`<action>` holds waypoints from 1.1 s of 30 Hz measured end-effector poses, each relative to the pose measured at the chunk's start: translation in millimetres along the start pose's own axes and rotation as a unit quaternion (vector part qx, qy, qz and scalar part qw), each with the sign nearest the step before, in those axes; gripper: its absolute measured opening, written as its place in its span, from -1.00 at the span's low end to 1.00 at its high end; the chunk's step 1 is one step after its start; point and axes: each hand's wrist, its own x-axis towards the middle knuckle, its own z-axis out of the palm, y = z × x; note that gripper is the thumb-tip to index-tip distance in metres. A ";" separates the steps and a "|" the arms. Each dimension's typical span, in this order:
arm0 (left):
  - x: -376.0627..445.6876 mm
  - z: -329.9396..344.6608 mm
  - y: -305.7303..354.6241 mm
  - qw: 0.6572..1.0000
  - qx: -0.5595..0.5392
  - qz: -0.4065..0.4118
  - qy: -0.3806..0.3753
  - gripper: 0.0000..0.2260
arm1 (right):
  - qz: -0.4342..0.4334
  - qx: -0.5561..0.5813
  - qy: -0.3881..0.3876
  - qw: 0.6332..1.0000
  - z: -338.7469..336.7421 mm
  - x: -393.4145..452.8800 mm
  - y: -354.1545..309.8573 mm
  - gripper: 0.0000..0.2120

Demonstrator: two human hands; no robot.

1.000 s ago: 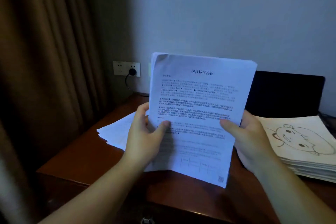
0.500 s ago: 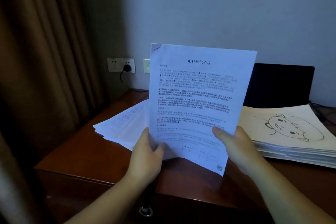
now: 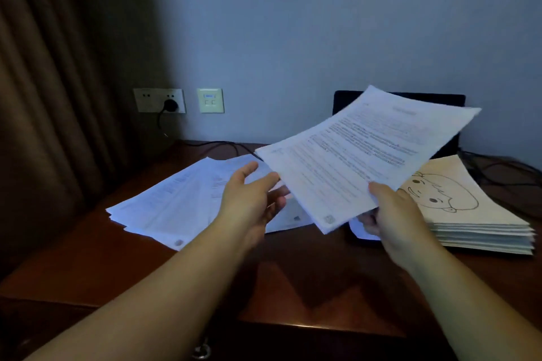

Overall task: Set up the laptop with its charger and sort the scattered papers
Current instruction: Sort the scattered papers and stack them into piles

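My right hand (image 3: pixel 393 214) grips a thin sheaf of printed white pages (image 3: pixel 352 155) at its lower right edge, thumb on top, and holds it tilted over the desk. My left hand (image 3: pixel 252 199) hovers open beside the sheaf's left edge, fingers spread, touching nothing that I can see. Below it a fanned pile of printed sheets (image 3: pixel 181 202) lies on the wooden desk (image 3: pixel 88 267). A black laptop (image 3: pixel 440 99) stands open against the wall, mostly hidden by the held pages. Its charger plug (image 3: pixel 170 104) sits in the wall socket.
A thick stack of cream drawing sheets (image 3: pixel 469 214) with a cartoon face lies at the right. Cables (image 3: pixel 504 173) trail along the desk's back edge. A second wall plate (image 3: pixel 210 100) is beside the socket. A brown curtain (image 3: pixel 52 97) hangs at the left.
The sheaf has dropped from upright to tilted flat and swung right. My left hand has let go of it; only my right hand holds it now.
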 end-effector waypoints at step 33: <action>49.1 72.1 -61.3 0.838 0.526 0.129 -0.067 -0.68 | 0.081 -0.057 -0.031 0.995 -9.8 -18.4 10.2 -0.46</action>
